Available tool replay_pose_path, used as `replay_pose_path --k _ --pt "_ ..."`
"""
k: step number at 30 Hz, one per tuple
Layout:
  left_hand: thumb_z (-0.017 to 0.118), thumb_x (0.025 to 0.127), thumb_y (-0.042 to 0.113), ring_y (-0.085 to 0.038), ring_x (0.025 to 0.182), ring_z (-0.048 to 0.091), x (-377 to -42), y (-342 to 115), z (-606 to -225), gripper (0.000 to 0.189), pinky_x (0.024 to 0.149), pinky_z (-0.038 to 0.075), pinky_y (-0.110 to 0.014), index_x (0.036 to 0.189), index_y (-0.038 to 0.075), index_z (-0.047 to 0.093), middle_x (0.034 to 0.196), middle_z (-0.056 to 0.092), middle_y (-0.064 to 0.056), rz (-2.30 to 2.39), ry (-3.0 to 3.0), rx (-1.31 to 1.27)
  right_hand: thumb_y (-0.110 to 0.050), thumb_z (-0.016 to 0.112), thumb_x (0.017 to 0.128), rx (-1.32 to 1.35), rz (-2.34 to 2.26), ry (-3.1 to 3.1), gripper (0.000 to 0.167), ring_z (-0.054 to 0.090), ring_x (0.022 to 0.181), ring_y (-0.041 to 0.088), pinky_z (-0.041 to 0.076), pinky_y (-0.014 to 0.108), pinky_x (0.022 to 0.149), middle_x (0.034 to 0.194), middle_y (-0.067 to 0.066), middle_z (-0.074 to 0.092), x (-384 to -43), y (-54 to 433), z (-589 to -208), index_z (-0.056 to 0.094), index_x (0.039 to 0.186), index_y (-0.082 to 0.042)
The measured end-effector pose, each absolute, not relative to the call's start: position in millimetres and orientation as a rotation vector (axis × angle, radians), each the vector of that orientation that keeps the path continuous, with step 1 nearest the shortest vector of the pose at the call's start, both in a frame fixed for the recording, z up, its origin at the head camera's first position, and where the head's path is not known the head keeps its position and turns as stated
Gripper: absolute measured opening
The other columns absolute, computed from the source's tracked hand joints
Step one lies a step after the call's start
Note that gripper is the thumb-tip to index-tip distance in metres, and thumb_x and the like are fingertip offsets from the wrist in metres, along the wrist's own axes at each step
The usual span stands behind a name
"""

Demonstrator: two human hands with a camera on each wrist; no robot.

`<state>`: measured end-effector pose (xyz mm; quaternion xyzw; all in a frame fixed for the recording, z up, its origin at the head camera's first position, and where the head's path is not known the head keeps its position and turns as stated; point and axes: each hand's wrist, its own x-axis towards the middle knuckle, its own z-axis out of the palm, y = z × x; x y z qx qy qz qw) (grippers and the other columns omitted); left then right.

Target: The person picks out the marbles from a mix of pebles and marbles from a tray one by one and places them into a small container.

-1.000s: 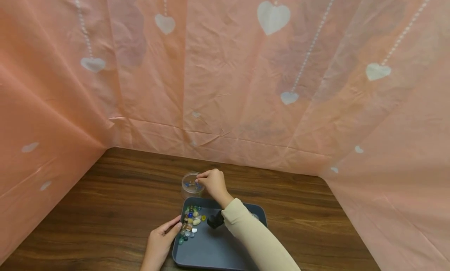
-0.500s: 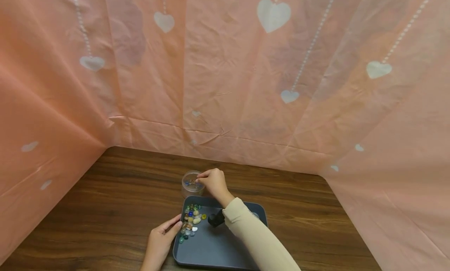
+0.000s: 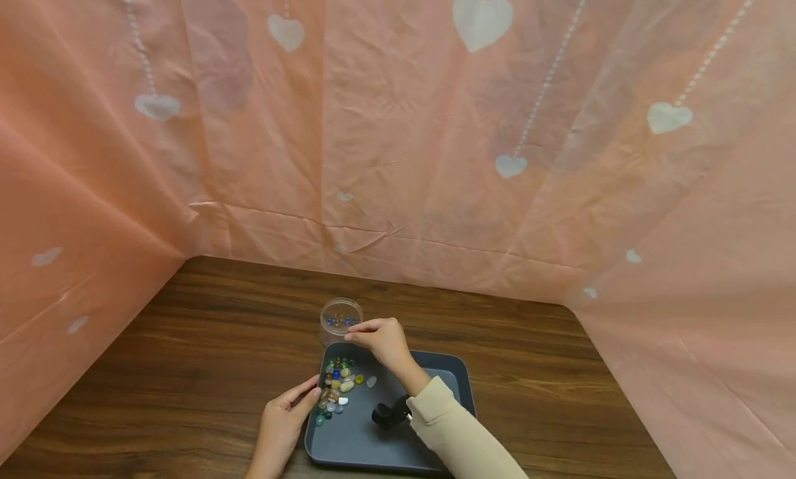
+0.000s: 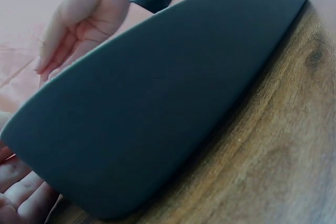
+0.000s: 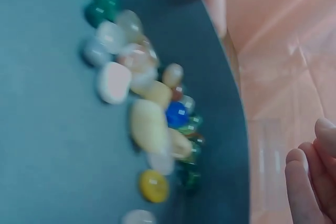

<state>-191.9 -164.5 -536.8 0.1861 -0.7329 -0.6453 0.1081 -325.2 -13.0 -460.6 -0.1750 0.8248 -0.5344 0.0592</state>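
My left hand grips the left wall of a dark grey tray; its fingers also show at the wall's lower left in the left wrist view. Inside the tray, along that wall, lie several glass beads and polished pebbles, among them a yellow bead and a blue bead. My right hand hovers over the tray's far edge, just in front of a clear round jar holding small blue and amber beads. Nothing shows between its extended fingers and thumb.
The tray stands on a dark wooden table. Behind and at both sides hangs a pink curtain with white hearts. A black device is worn at the right wrist, above the tray. One pale pebble lies apart from the others.
My right hand has drawn back from over the jar toward the tray. The beads in the jar and a pale pebble in the tray are now uncovered. My left hand keeps its hold.
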Motion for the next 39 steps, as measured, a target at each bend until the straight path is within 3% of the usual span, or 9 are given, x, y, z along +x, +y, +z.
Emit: replay_pose_path --k 5,15,20,23,27,31,39 --pt "0.074 0.09 0.035 -0.022 0.116 0.063 -191.3 -164.5 -536.5 0.043 0.082 0.054 -0.016 0.122 0.006 0.071 0.124 0.07 -0.013 -1.893 -2.165 0.547 -0.016 0.082 0.082 -0.47 -1.691 2.426 0.019 0.074 0.088 0.02 0.059 0.029 0.075 0.096 0.015 0.078 -315.6 -6.9 -472.9 0.08 0.094 -0.001" --pt "0.074 0.089 0.036 -0.021 0.118 0.062 -191.2 -164.2 -536.9 0.044 0.08 0.051 -0.013 0.122 0.007 0.071 0.125 0.069 -0.013 -1.909 -2.161 0.558 -0.012 0.082 0.08 -0.454 -1.623 2.538 0.015 0.069 0.082 0.009 0.054 0.021 0.07 0.089 0.012 0.078 -313.6 -0.5 -495.5 0.08 0.091 -0.002" --pt "0.074 0.09 0.034 -0.009 0.11 0.063 -191.3 -165.0 -538.0 0.044 0.079 0.05 -0.011 0.124 0.006 0.07 0.126 0.069 -0.014 -1.939 -2.145 0.54 -0.012 0.082 0.08 -0.462 -1.598 2.532 0.013 0.068 0.086 0.007 0.054 0.02 0.07 0.09 0.01 0.079 -311.4 -0.1 -501.4 0.081 0.09 -0.003" --pt "0.074 0.09 0.033 0.003 0.101 0.062 -191.1 -165.2 -538.2 0.044 0.079 0.05 -0.011 0.124 0.005 0.07 0.126 0.069 -0.014 -1.961 -2.128 0.525 -0.012 0.082 0.08 -0.46 -1.614 2.495 0.013 0.067 0.083 0.006 0.054 0.02 0.066 0.091 0.01 0.079 -310.0 -1.0 -503.2 0.081 0.09 -0.003" --pt "0.074 0.09 0.032 0.011 0.094 0.06 -190.8 -165.1 -538.4 0.044 0.079 0.05 -0.012 0.125 0.005 0.069 0.126 0.068 -0.015 -1.977 -2.114 0.52 -0.01 0.08 0.081 -0.447 -1.623 2.451 0.013 0.062 0.064 0.007 0.049 0.021 0.048 0.088 0.011 0.078 -309.6 -3.7 -504.7 0.08 0.091 -0.002" --pt "0.074 0.09 0.031 0.008 0.095 0.061 -190.8 -164.4 -538.7 0.044 0.078 0.051 -0.012 0.124 0.004 0.069 0.125 0.068 -0.016 -1.987 -2.1 0.526 -0.01 0.08 0.082 -0.43 -1.6 2.452 0.012 0.052 0.049 0.007 0.04 0.019 0.039 0.084 0.011 0.078 -309.8 -7.4 -506.1 0.08 0.091 -0.002" --pt "0.074 0.09 0.033 0.001 0.1 0.063 -191.0 -164.4 -538.9 0.044 0.078 0.052 -0.013 0.124 0.005 0.07 0.125 0.069 -0.015 -1.981 -2.11 0.541 -0.008 0.081 0.079 -0.463 -1.549 2.535 0.009 0.056 0.061 0.005 0.045 0.018 0.05 0.087 0.011 0.078 -307.9 -14.7 -507.6 0.081 0.087 -0.003"
